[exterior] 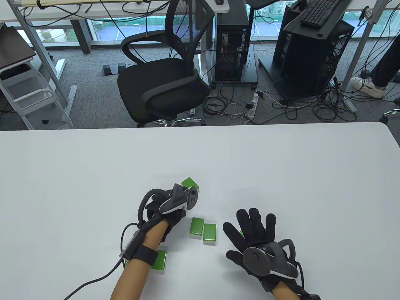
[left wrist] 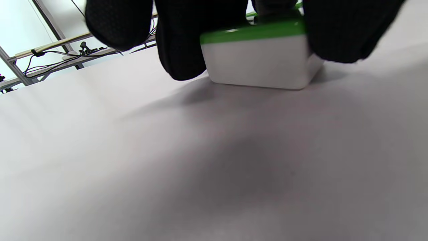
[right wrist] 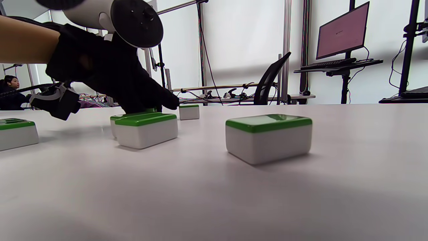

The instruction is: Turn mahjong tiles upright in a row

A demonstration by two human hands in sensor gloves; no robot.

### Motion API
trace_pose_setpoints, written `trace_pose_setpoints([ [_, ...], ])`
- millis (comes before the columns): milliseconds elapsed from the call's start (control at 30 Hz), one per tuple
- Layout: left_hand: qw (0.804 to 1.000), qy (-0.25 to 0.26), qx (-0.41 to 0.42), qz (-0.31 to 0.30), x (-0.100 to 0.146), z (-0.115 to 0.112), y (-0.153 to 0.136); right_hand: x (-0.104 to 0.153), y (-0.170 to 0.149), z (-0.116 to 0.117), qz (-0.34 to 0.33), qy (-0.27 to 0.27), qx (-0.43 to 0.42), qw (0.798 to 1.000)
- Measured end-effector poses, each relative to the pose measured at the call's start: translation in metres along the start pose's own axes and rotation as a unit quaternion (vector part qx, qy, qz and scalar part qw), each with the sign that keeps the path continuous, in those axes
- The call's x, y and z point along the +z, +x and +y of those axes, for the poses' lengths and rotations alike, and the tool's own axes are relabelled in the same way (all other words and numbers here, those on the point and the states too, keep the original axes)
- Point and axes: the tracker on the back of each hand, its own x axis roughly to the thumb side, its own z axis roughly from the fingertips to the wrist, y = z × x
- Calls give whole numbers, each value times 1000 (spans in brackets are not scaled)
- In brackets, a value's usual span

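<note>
Several green tiles [exterior: 204, 231] flat on white table [exterior: 281, 175], office chair [exterior: 162, 78] behind.

We were in an office or lab: beyond our white table [exterior: 281, 162] stood a black mesh chair [exterior: 165, 84], computer towers [exterior: 232, 47], tangled floor cables [exterior: 312, 106], and a monitor [right wrist: 342, 30].
</note>
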Motion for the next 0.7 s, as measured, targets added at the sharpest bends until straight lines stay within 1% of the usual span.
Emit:
trace_pose_setpoints([
  [67, 1000, 13, 7, -18, 8, 2, -3, 0, 0, 0, 0, -1, -1, 1000],
  [200, 995, 37, 49, -78, 32, 7, -12, 0, 0, 1, 0, 1, 1, 1000],
  [333, 985, 67, 45, -151, 72, 7, -15, 0, 0, 0, 2, 3, 5, 1000],
  [467, 976, 69, 47, -201, 101, 0, -13, 0, -1, 1, 4, 5, 7, 1000],
  [533, 972, 65, 37, -221, 112, -3, -10, 0, -1, 2, 5, 7, 9, 1000],
  [700, 964, 61, 20, -256, 126, -14, -4, 0, -1, 2, 6, 11, 13, 1000],
])
